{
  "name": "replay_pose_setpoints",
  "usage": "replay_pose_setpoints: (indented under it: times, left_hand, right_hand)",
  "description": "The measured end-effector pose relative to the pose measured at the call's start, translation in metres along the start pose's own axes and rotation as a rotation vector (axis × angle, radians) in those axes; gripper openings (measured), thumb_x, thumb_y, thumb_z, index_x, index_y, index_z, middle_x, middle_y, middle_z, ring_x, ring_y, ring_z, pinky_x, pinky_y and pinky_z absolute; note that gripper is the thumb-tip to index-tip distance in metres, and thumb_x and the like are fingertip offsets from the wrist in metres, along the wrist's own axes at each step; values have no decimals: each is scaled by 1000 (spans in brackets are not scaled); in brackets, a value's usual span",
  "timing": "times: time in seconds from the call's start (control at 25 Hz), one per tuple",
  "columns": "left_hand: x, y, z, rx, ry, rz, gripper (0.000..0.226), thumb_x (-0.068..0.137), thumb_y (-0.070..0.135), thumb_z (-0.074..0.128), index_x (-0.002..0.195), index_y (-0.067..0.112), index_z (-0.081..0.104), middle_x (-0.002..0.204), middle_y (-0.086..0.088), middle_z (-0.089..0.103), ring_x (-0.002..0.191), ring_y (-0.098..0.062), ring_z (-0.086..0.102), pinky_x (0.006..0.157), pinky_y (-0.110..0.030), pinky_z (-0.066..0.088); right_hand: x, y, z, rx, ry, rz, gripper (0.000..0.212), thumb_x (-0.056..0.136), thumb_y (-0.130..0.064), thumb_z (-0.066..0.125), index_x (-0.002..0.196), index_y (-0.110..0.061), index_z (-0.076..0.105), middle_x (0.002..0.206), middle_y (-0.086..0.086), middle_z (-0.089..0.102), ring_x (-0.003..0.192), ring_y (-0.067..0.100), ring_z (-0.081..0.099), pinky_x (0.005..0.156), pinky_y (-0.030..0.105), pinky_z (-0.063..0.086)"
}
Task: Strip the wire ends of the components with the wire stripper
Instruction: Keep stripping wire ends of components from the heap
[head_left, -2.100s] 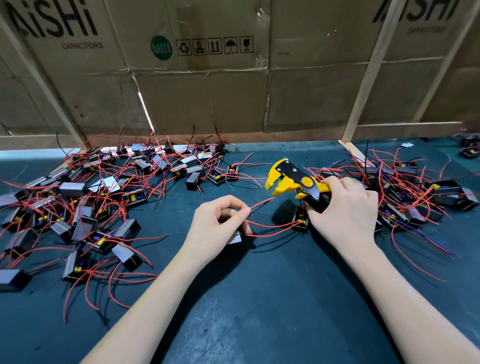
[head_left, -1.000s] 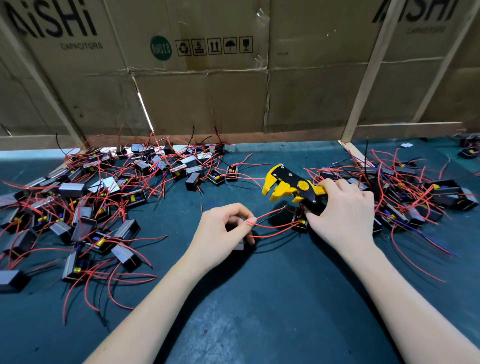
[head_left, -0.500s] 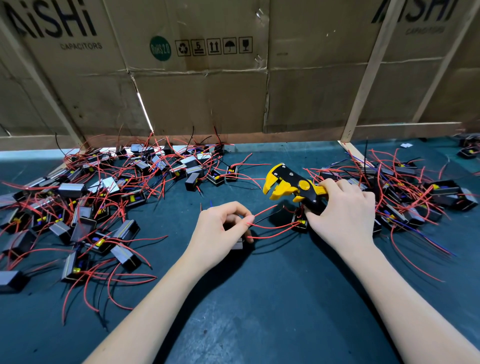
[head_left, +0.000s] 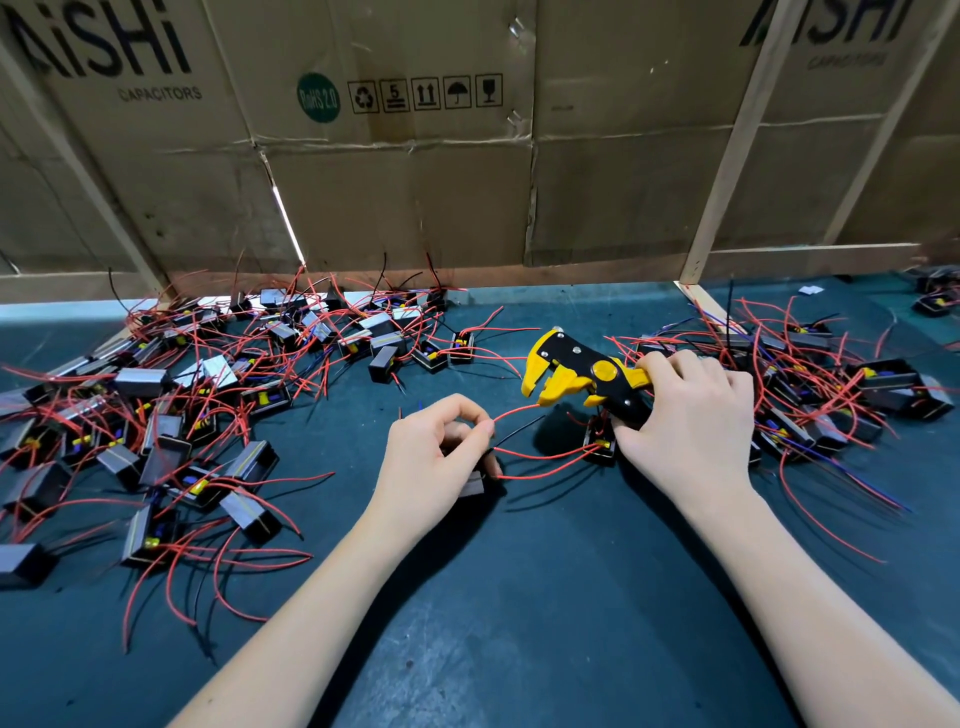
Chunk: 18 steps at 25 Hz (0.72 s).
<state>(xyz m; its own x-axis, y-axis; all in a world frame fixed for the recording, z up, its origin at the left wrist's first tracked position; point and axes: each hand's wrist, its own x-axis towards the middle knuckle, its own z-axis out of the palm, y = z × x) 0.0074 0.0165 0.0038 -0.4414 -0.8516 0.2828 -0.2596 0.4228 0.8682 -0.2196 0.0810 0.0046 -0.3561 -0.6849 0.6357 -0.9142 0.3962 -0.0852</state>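
Observation:
My right hand (head_left: 691, 421) grips the handles of a yellow and black wire stripper (head_left: 576, 376), its jaws pointing left. My left hand (head_left: 434, 452) pinches a red wire (head_left: 511, 413) between thumb and forefinger; the wire's far end reaches the stripper's jaws. A small grey component (head_left: 472, 486) sits half hidden under my left palm. Another black component (head_left: 600, 447) with red wires lies on the mat just below the stripper.
A pile of grey and black components with red wires (head_left: 171, 415) covers the left of the dark green mat (head_left: 519, 597). A second pile (head_left: 831, 384) lies behind my right hand. Cardboard walls (head_left: 415, 182) close off the back.
My left hand has kept hold of the red wire and shifted slightly, and its tip now sits at the stripper's jaws. The stripper has tilted a little downward.

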Motion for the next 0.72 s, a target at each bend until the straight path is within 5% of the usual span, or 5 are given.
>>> replay_pose_setpoints:
  times: [0.24, 0.44, 0.72]
  left_hand:
    - [0, -1, 1, -112, 43, -13, 19, 96, 14, 58, 78, 21, 58, 59, -3, 70, 61, -26, 65, 55, -16, 48]
    - [0, 0, 2, -240, 68, -65, 18, 97, 14, 57, 79, 18, 59, 59, -9, 69, 59, -15, 66, 52, -18, 51]
    - [-1, 0, 3, -23, 19, 6, 16, 96, 20, 58, 81, 24, 57, 59, 1, 71, 57, -38, 58, 54, -44, 46]
  right_hand:
    - [1, 2, 0, -33, 11, 4, 48, 55, -28, 79, 96, -7, 64, 87, 13, 60, 86, 35, 56, 79, 42, 35]
    - [0, 1, 1, -41, 32, -5, 46, 56, -29, 79, 93, -7, 63, 86, 14, 60, 85, 35, 56, 78, 41, 35]
    - [-1, -3, 1, -46, 27, 4, 46, 58, -30, 79, 95, -6, 63, 85, 15, 60, 84, 36, 56, 78, 42, 34]
